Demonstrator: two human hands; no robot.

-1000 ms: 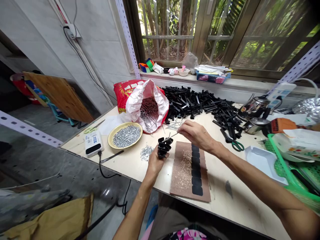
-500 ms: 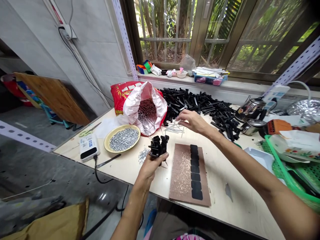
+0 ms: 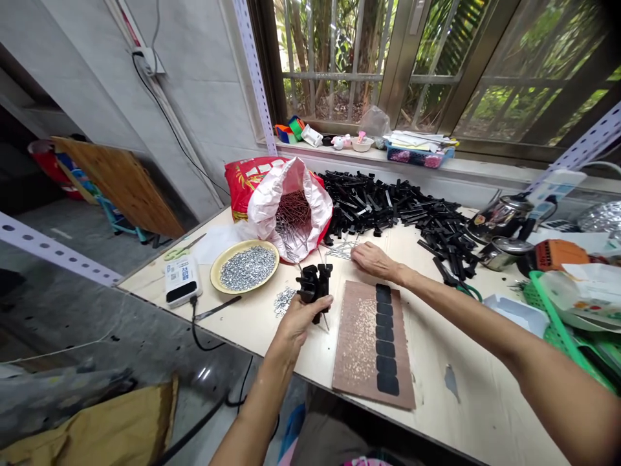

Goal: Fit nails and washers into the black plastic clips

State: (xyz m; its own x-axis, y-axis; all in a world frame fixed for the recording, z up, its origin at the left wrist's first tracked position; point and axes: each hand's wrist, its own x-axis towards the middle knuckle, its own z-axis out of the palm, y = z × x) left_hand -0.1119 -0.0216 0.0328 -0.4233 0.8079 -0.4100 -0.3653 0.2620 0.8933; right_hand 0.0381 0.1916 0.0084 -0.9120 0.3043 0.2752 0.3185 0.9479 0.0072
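My left hand (image 3: pixel 298 320) is closed around a bundle of black plastic pieces (image 3: pixel 310 282), with thin metal pins poking out above and below. It hovers over the table's front part, just left of a brown board (image 3: pixel 353 383). On that board lies a column of black rounded squares (image 3: pixel 386 350). My right hand (image 3: pixel 374 261) rests low on the table, fingers curled together at the ends of several loose nails (image 3: pixel 339 250). Its fingertips are hidden, so what they pinch cannot be seen. Small metal washers (image 3: pixel 283 301) lie loose by the bundle.
A yellow dish (image 3: pixel 216 285) full of washers stands left, near a white device (image 3: pixel 182 282) and a knife blade (image 3: pixel 220 307). Behind are an open sack (image 3: pixel 264 208) of nails and a heap of black pieces (image 3: pixel 388 204). A green basket (image 3: pixel 557 340) and kettle (image 3: pixel 502 217) stand right.
My right hand has come down onto the loose nails, and its fingers have closed together. My left hand keeps the black bundle in nearly the same place. The view has shifted slightly.
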